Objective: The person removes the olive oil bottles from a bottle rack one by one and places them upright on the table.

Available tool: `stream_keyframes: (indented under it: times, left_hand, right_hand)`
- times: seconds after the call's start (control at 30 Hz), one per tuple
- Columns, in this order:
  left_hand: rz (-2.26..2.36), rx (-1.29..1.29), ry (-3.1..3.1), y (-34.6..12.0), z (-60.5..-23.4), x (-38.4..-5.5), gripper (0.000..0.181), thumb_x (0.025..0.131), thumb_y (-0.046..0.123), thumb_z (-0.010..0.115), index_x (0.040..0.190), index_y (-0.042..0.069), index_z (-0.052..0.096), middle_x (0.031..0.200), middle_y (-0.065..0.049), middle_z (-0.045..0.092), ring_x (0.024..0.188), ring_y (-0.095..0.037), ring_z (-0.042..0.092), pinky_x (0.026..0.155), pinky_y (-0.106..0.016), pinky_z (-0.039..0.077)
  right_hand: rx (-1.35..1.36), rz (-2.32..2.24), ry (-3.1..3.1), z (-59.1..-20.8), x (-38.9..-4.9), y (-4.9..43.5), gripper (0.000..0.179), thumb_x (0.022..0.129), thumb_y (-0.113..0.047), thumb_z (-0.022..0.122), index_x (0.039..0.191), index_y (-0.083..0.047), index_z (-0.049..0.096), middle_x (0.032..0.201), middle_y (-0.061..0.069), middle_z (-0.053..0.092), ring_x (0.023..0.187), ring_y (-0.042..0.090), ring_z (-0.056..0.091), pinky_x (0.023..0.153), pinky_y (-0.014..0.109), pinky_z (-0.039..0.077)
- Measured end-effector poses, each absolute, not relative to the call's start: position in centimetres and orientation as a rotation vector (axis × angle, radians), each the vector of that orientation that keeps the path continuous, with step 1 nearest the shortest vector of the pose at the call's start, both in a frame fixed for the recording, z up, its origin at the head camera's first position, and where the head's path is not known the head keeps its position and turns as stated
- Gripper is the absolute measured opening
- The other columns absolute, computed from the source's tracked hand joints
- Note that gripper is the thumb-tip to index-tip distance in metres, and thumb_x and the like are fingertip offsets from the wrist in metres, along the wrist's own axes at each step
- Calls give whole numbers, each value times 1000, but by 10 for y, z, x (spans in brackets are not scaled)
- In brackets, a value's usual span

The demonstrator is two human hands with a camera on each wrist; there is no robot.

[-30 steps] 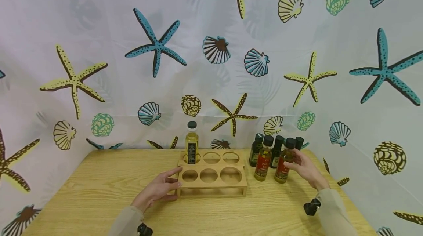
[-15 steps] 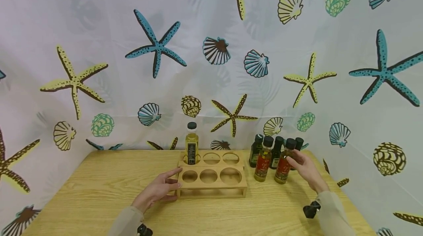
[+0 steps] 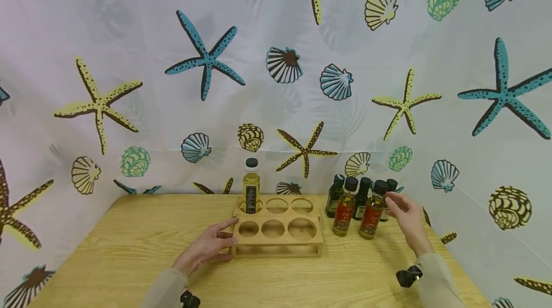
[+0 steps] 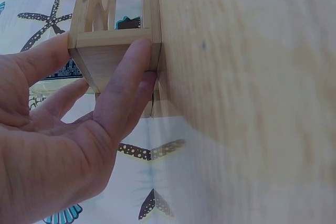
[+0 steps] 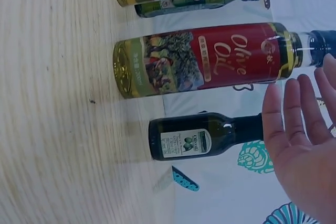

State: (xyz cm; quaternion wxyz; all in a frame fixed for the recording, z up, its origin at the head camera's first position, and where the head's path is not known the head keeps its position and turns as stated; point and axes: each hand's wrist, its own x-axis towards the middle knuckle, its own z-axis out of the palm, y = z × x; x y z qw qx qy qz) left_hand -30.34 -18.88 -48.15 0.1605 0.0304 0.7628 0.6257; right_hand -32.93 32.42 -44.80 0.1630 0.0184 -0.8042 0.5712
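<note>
The left hand (image 3: pixel 211 243) rests against the left end of a two-tier wooden bottle rack (image 3: pixel 276 243). In the left wrist view its straight fingers touch the rack's end panel (image 4: pixel 105 59). The right hand (image 3: pixel 407 217) is beside the upper part of a red-labelled olive oil bottle (image 3: pixel 369 217). In the right wrist view its fingers extend toward that bottle's black cap; whether they touch it I cannot tell. A small dark bottle (image 5: pixel 181 137) stands close behind these fingers, partly hidden by them in the head view.
An oil bottle (image 3: pixel 251 188) stands in the rack's back left hole. Another red-labelled bottle (image 3: pixel 342 214) and two dark green bottles, one at the back left (image 3: pixel 334 198), stand right of the rack. A patterned cloth (image 3: pixel 276 107) hangs behind the wooden table (image 3: pixel 276 284).
The right hand has drawn back to the right from the red-labelled bottle, its thumb leaving the bottle's front. The bottle stays in place. The left hand remains at the rack.
</note>
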Motion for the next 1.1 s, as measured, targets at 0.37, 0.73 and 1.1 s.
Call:
stream_keyframes:
  times: [0.37, 0.73, 1.1]
  left_hand:
    - [1775, 67, 2192, -189, -479, -300, 64, 96, 8, 61, 154, 16, 35, 142, -33, 41, 125, -40, 51, 82, -47, 58]
    - [1790, 57, 2181, -190, -477, -299, 64, 96, 6, 61, 154, 17, 35, 143, -33, 39, 128, -42, 49, 83, -47, 58]
    - [1791, 66, 2199, -190, -478, -297, 64, 96, 6, 61, 154, 18, 36, 142, -33, 40, 122, -39, 54, 83, -47, 58]
  right_hand:
    - [93, 1720, -2253, -446, -321, 312, 48, 97, -35, 62, 121, 6, 60, 91, -9, 67, 82, 8, 66, 75, 25, 58]
    - [274, 1819, -2311, -447, -319, 295, 41, 96, -26, 65, 115, 11, 62, 93, 6, 74, 79, 21, 71, 76, 40, 60]
    - [320, 1826, -2330, -448, -323, 276, 43, 96, -26, 66, 115, 12, 61, 89, 3, 75, 75, 17, 70, 73, 41, 60]
